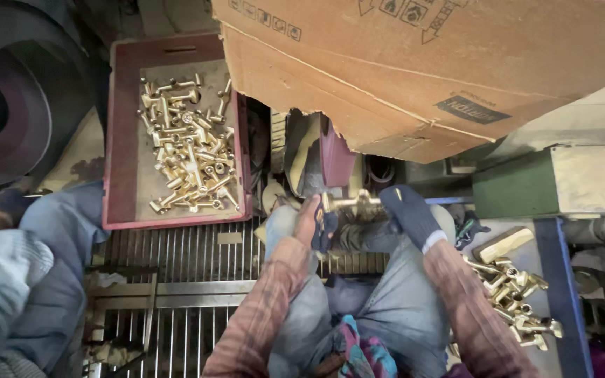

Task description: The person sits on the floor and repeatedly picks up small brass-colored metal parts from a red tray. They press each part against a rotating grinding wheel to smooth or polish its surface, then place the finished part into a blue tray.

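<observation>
Both your left hand and gloved right hand grip one brass fitting over your knees, clear of the red crate; loosen either grip and it likely drops through the floor grating.

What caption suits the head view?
Both hands, left and right, hold a brass fitting beside a red crate.

Shiny brass fitting, elongated, lying horizontal, held above the knees, ends covered
</observation>
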